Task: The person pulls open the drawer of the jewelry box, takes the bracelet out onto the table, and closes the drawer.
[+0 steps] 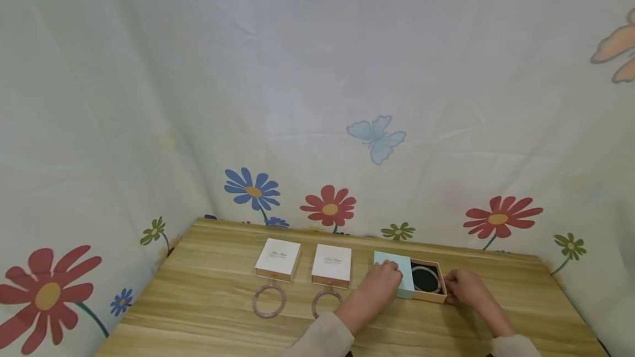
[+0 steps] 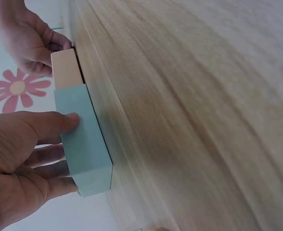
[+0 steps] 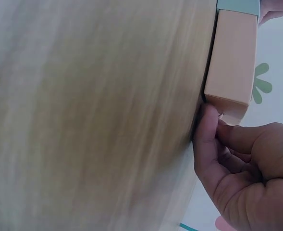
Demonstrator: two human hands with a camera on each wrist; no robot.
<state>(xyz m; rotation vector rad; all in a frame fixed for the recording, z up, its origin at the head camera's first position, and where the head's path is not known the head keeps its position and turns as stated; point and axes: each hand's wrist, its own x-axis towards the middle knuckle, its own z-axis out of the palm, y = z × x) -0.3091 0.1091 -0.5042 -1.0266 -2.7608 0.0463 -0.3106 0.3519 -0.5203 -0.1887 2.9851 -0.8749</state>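
Observation:
A light blue box sleeve (image 1: 408, 274) lies on the table with its peach drawer (image 1: 430, 296) pulled partway out to the right. Inside the drawer a pale bangle (image 1: 439, 279) rests around a black insert (image 1: 424, 280). My left hand (image 1: 376, 295) grips the sleeve, its thumb (image 2: 67, 121) on the near side and the fingers over the top. At the drawer's right end, my right hand (image 1: 467, 288) pinches the front at a small pull, which the fingertips (image 3: 208, 118) mostly cover.
Two white boxes, one on the left (image 1: 279, 255) and one nearer the middle (image 1: 331, 261), stand shut on the wooden table (image 1: 198, 296). A pinkish bangle (image 1: 255, 302) lies before the left box; another bangle (image 1: 315, 304) is partly behind my left arm. A flowered curtain (image 1: 297, 70) hangs behind.

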